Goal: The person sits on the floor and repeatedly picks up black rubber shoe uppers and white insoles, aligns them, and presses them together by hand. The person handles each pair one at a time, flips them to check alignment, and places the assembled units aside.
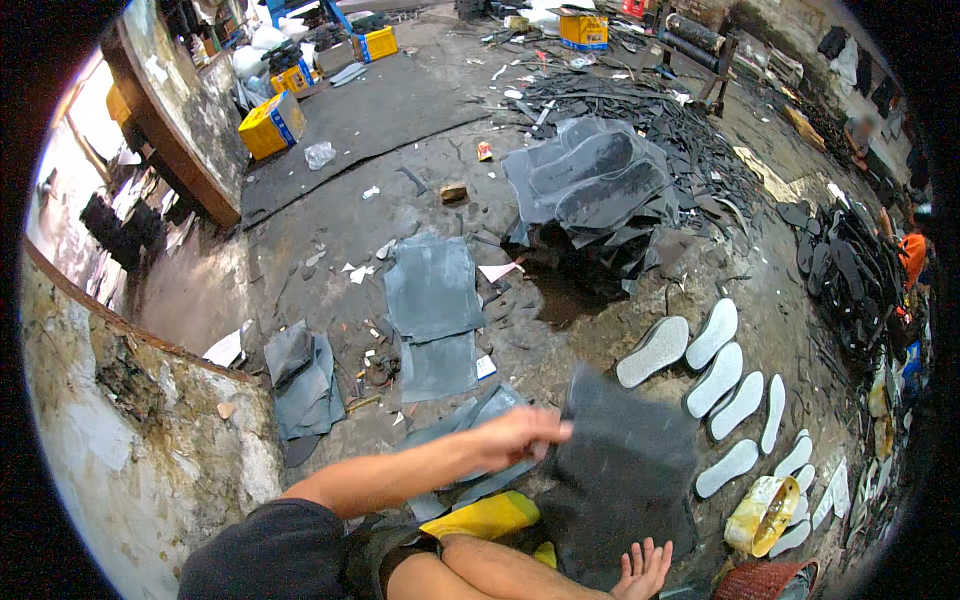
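A dark grey rubber-like sheet (625,470) spreads in front of me, slightly blurred and tilted. My left hand (525,437) is closed at its left edge, fingers curled and pinching the sheet. At the sheet's near edge, my right hand (643,570) is open with its fingers apart, its palm partly turned up. Just right of the sheet, several pale sole-shaped pieces (715,380) lie in rows on the floor. A yellow container (762,515) with a stained rim sits near them. Beneath my left forearm are more grey sheets (470,415) and a yellow object (485,515) by my legs.
Ahead stands a stack of dark sheets (590,170) bearing sole outlines, with a heap of black scraps (690,140) behind. Grey sheets (432,290) lie left of centre. Yellow boxes (272,125) stand farther back. A worn wall (140,430) borders the left; dark soles (850,260) pile up at right.
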A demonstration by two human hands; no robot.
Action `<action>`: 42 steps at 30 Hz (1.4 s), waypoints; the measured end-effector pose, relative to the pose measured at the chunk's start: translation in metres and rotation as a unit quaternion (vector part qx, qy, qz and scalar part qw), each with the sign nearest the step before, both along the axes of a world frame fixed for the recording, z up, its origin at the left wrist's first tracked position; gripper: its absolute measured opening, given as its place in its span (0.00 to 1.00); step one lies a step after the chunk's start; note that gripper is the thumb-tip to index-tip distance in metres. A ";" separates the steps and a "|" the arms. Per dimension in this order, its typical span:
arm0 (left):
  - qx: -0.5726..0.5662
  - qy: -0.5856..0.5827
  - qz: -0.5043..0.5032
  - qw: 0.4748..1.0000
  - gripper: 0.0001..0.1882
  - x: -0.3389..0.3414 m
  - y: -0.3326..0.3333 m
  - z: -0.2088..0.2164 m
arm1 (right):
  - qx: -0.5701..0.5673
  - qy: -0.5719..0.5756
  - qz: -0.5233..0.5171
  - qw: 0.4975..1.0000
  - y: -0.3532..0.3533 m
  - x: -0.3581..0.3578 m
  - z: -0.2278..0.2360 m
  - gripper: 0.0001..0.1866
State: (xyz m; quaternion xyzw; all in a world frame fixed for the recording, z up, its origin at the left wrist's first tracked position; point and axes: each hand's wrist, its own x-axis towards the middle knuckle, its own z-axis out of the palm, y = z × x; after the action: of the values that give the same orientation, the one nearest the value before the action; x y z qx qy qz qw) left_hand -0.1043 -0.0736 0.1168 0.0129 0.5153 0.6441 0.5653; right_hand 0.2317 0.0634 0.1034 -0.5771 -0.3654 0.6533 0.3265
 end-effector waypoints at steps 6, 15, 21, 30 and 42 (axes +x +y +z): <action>0.165 0.091 0.189 0.964 0.17 -0.135 0.057 0.085 | 0.012 -0.119 0.017 0.993 0.002 -0.015 -0.006 0.28; -0.322 0.601 0.080 0.727 0.29 0.008 -0.113 -0.103 | 0.060 -0.157 0.196 0.966 -0.022 -0.035 -0.013 0.20; -0.264 0.210 0.107 0.935 0.23 0.021 -0.152 -0.111 | 0.122 -0.127 0.440 0.881 -0.036 -0.101 -0.029 0.18; -0.011 -0.105 0.218 0.970 0.22 0.036 -0.126 -0.083 | 0.338 0.002 0.572 0.747 -0.086 -0.183 -0.034 0.16; -0.043 0.271 0.026 0.961 0.23 0.031 -0.033 -0.049 | -0.061 0.234 0.138 0.960 0.046 -0.132 0.061 0.25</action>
State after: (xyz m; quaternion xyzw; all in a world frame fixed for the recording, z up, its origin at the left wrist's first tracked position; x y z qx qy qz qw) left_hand -0.0729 -0.1063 0.0679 0.1498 0.6766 0.6080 0.3875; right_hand 0.0993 0.1090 0.1646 -0.3709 -0.3144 0.8300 0.2733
